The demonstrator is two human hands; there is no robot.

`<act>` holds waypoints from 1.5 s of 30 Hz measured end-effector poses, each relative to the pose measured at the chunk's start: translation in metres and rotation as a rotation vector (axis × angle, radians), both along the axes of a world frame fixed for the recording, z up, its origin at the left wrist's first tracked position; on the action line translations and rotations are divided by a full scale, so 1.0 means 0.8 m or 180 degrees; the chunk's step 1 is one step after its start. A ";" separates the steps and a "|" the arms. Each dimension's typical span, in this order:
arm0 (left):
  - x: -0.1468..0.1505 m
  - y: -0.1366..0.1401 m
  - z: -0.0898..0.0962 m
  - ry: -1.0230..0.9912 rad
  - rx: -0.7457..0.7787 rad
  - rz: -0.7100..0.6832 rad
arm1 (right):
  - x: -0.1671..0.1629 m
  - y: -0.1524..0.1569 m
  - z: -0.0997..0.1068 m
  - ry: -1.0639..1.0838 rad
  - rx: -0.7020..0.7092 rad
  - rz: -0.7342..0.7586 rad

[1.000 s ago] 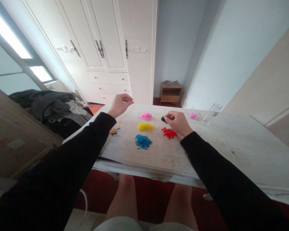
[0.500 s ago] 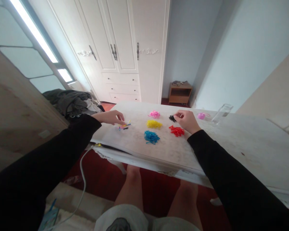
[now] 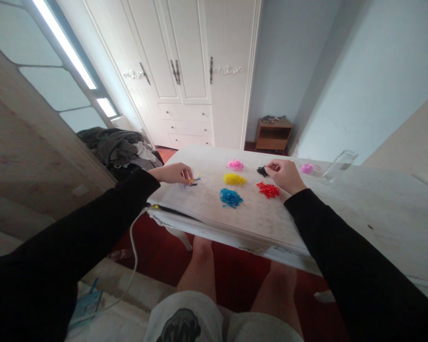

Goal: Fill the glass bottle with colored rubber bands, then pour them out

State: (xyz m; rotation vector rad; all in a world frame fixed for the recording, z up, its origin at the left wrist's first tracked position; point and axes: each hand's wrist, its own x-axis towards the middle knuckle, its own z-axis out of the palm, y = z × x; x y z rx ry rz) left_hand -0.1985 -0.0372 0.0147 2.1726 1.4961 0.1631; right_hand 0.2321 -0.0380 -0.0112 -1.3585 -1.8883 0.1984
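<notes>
Head view: left hand (image 3: 177, 174), left of frame centre, at mixed-colour strips (image 3: 194, 181), can't tell grip. Right hand (image 3: 282, 174), right of centre, at black pile (image 3: 261, 171), can't tell if pinching.

Centre pile (image 3: 234, 179) on the surface (image 3: 342, 213), far pile (image 3: 235, 165) at twelve o'clock, near pile (image 3: 231, 198) at six, strips (image 3: 194, 184) at nine

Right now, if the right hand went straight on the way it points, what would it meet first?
The right hand would likely meet the black pile, just ahead, though whether they touch now is unclear.
</notes>
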 end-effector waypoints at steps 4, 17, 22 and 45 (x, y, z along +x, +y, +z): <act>0.005 0.000 -0.002 0.0063 0.0016 -0.0036 | 0.000 -0.001 0.001 0.0020 -0.0070 0.0018; 0.003 0.013 -0.008 0.0077 0.0248 0.0151 | 0.000 -0.001 0.000 -0.0026 -0.0053 0.0005; 0.000 0.013 0.005 -0.0103 0.0304 0.0199 | 0.000 -0.003 0.001 -0.0015 -0.0062 0.0004; 0.007 0.006 0.007 -0.0895 0.0349 0.0214 | 0.000 -0.002 -0.001 -0.0032 -0.0124 0.0064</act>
